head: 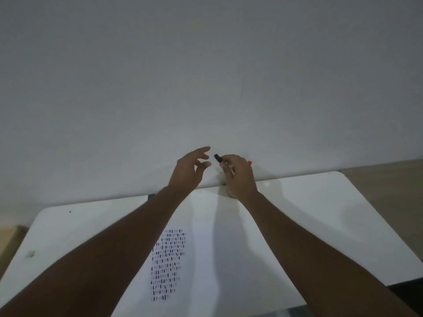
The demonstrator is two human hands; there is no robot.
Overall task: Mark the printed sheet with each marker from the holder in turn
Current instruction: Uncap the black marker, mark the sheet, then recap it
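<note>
Both hands raised above the far edge of the bench (320,202). The right hand (239,177) pinches a marker (217,157) whose dark end points toward the left hand (188,171); a red tip (250,162) shows behind the knuckles and may belong to another marker, though the dim light leaves this uncertain. The left hand is spread and empty, its fingers near the dark end but apart from it. The holder (225,185) is almost wholly hidden under the right hand. The printed sheet (206,248) lies flat between the forearms, near the front edge, with rows of short dark marks (168,264) down its left half.

Risks: if the dark end is a cap, a hard pull could fling it off the bench, or jolt the right hand into the holder below. An uncapped tip carried low could streak the sheet outside the rows. The loose sheet may slide under the stroke.

Setting: a white bench with rounded corners, set against a plain pale wall (206,65); the lighting is poor.
</note>
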